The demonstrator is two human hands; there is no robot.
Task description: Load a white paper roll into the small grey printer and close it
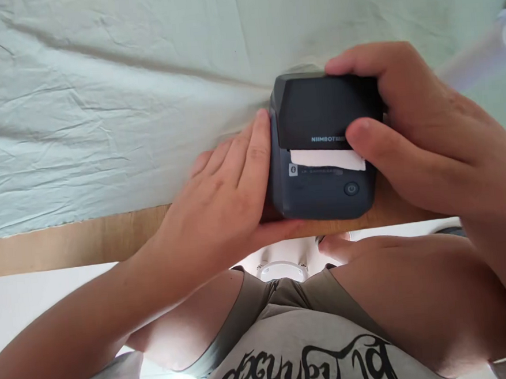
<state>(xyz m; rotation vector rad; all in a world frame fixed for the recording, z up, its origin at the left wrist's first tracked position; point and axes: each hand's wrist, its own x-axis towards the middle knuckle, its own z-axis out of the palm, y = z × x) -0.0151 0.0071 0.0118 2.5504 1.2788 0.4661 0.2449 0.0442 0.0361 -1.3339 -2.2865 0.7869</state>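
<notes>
A dark blue-grey label printer point(318, 191) with a black lid marked NIIMBOT sits near the table's front edge. A strip of white label paper point(326, 158) sticks out of the slot below the lid. My left hand point(227, 185) lies along the printer's left side, fingers straight and together, thumb by its front bottom edge. My right hand point(421, 120) grips the upper right of the printer, thumb on top of the lid by the lettering and index finger over the back edge. Its other fingers are hidden. A round power button point(351, 189) shows at the lower right.
A pale, wrinkled cloth point(121, 106) covers most of the table. The bare wooden table edge point(74, 239) runs along the front. At the far right stands a blurred white object point(485, 46) with a dark round spot. My lap is below the edge.
</notes>
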